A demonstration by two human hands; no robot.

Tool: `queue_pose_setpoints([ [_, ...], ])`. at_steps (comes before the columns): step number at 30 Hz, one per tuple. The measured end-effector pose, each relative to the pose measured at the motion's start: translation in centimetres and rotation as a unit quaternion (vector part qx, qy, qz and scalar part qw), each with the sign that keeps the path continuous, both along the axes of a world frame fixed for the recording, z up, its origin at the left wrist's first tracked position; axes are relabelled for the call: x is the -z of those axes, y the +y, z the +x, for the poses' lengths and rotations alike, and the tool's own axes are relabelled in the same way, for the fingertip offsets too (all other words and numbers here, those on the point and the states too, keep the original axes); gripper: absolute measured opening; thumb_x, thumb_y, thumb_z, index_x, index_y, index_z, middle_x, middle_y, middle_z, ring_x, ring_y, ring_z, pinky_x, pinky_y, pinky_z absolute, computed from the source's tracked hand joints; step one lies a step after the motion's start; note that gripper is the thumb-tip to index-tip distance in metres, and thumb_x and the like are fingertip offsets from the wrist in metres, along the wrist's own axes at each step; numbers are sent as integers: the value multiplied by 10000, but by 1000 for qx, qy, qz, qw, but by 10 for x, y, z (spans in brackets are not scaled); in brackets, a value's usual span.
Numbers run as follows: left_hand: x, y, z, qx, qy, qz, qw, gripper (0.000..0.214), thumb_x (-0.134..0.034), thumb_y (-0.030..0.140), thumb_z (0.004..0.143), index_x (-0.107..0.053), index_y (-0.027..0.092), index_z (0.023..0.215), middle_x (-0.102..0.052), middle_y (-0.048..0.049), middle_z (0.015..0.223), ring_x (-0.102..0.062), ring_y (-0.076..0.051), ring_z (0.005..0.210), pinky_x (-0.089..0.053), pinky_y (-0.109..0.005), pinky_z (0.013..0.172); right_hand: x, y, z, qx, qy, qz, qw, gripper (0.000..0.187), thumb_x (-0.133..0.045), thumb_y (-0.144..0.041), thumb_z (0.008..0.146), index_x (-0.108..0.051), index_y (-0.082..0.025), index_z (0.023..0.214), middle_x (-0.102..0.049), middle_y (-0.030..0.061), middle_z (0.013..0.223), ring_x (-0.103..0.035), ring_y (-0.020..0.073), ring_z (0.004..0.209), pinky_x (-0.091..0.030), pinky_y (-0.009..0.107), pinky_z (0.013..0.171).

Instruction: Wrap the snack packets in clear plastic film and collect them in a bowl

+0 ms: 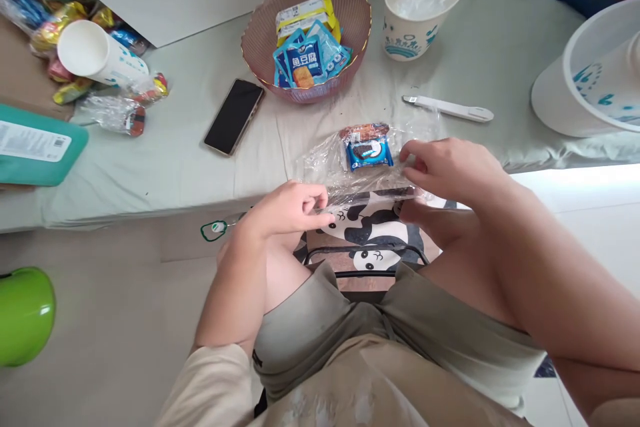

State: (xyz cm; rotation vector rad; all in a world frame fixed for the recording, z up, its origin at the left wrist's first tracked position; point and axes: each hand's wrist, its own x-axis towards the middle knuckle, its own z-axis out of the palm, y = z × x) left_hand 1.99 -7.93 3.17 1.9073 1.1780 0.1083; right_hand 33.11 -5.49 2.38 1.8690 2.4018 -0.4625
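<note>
A clear plastic bag (325,163) lies at the near edge of the grey-sheeted surface (175,147), holding a blue snack packet (370,152) and a reddish-brown packet (364,131). My left hand (287,208) pinches the bag's near left edge, fingers closed. My right hand (447,170) pinches the bag's right edge, fingers curled on the plastic. The bag's open edge stretches between both hands, over a panda-print stool (373,230).
A pink ribbed bowl (260,40) of blue and yellow snack packets sits behind the bag. A black phone (234,116) lies left, a white clip stick (447,107) right. Paper cups (424,3) (100,53), a large white tub (590,80), loose wrapped snacks (115,113) and a teal box (35,147) surround.
</note>
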Motion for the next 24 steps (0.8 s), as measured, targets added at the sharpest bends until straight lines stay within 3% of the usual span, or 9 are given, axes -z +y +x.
queue_pose_setpoints([
  [3,10,14,-10,-120,-23,123,985,274,-656,373,880,-595,230,654,-454,64,489,-410,-114,466,-366,-274,489,2,1,-2,29,35,62,997,398,-549,-348,855,-759,-265,1183,-734,53,743,-588,220,621,-375,328,575],
  [5,20,25,-8,-194,-28,263,945,159,-744,370,814,-662,239,779,-628,13,661,-583,-168,631,-513,-316,633,3,5,-6,44,80,81,993,513,-543,-325,866,-705,-227,1343,-727,67,732,-613,245,647,-432,361,619],
  [8,32,41,6,-137,-4,341,930,482,-889,343,666,-710,240,1102,-730,-94,1214,-663,-306,1171,-539,-454,1054,8,12,-15,63,172,84,980,642,-530,-263,873,-564,-186,1509,-740,72,778,-650,262,703,-501,407,700],
  [10,38,48,18,-125,-5,335,934,363,-818,307,764,-718,226,1104,-729,-102,1269,-669,-294,1211,-531,-444,1075,16,20,-22,77,234,82,966,681,-517,-239,883,-486,-187,1561,-745,62,816,-662,249,721,-527,412,728],
  [12,42,55,26,-164,-32,317,934,82,-675,276,896,-717,218,935,-778,-71,1037,-733,-226,992,-577,-375,919,26,28,-28,87,287,81,950,687,-503,-227,893,-448,-206,1577,-747,54,862,-666,228,723,-542,399,723],
  [14,47,62,29,-239,-87,269,929,208,-576,316,978,-667,223,815,-739,-27,789,-711,-164,734,-562,-304,707,35,36,-32,92,328,88,936,655,-500,-228,899,-460,-227,1554,-750,62,950,-681,217,764,-553,384,718],
  [17,54,73,24,-330,-170,161,915,340,-526,486,1027,-625,237,818,-647,16,626,-575,-112,475,-431,-257,472,41,45,-35,113,350,102,924,622,-516,-238,900,-473,-232,1520,-726,100,1147,-711,223,907,-568,365,731],
  [20,57,79,18,-355,-188,117,908,470,-504,651,1011,-606,243,800,-530,40,512,-432,-97,375,-326,-270,399,34,46,-37,136,347,81,924,695,-511,-230,900,-380,-226,1583,-689,132,1287,-726,222,967,-581,343,745],
  [24,47,78,16,-401,-153,99,898,576,-454,740,991,-558,238,728,-377,52,440,-412,-110,378,-327,-278,418,20,44,-40,119,287,76,947,762,-497,-234,911,-296,-227,1646,-619,167,1465,-737,239,985,-595,373,817],
])
